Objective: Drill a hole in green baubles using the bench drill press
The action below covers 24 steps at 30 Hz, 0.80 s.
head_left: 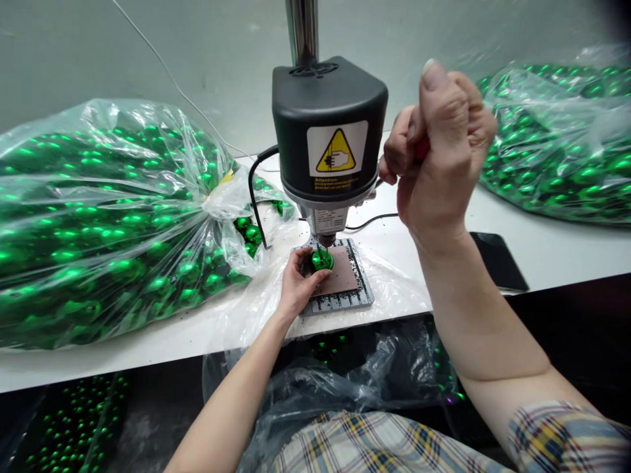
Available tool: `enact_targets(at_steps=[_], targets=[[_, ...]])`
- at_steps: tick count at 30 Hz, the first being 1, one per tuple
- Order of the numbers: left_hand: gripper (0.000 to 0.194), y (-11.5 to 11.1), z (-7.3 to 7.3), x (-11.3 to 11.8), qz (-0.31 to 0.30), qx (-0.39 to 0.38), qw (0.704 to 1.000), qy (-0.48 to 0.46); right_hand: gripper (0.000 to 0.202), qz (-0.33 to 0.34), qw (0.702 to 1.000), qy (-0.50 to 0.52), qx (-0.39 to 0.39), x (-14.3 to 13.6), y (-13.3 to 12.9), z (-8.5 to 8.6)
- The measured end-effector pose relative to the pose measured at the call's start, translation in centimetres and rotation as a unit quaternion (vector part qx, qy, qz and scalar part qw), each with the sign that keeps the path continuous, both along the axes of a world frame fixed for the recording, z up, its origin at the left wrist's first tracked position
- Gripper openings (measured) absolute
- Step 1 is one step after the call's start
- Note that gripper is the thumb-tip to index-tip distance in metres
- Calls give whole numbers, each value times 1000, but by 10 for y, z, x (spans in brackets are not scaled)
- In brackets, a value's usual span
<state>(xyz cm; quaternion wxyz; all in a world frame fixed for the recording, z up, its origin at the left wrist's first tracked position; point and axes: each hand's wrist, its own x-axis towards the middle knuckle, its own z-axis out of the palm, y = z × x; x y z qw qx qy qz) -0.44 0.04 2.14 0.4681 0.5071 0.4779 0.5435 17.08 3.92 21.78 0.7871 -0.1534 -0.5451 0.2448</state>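
A shiny green ball (pixel 323 261) rests on a brown board (pixel 345 269) under the bit of a black bench drill press (pixel 330 125). Around the ball's left and front side are the fingers of my left hand (pixel 300 279), gripping it from the side. The drill bit comes down onto the top of the ball; whether it has gone in, I cannot tell. My right hand (pixel 438 138) is raised beside the drill head, wrapped round the feed lever, of which a bit of red grip shows between the fingers.
Green balls fill a large clear plastic bag (pixel 108 230) at the left and another bag (pixel 566 144) at the right. A phone (pixel 497 261) lies near the table's front edge. Dark shavings speckle the slotted metal base (pixel 340 301). Below hangs crumpled clear plastic (pixel 374 368).
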Motion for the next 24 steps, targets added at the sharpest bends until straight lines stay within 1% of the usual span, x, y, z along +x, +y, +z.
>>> enact_targets(at_steps=[3,7,10,15,19,24], targets=[[57,-2,0,1,-22,-1,1000,14,52,0,1000,0,0,-1,0,0],[53,-6,2,7,-59,17,998,17,54,-6,1000,4,-8,-1,-1,1],[52,-7,0,10,-69,18,997,29,55,-2,1000,6,-7,-1,-1,1],[51,-7,-5,10,-52,17,998,45,55,-3,1000,7,-12,-2,-3,2],[52,-7,-9,14,-36,9,997,66,53,10,1000,28,-1,-4,-2,4],[54,-7,-9,16,-27,9,997,71,51,32,999,43,0,-3,-1,2]])
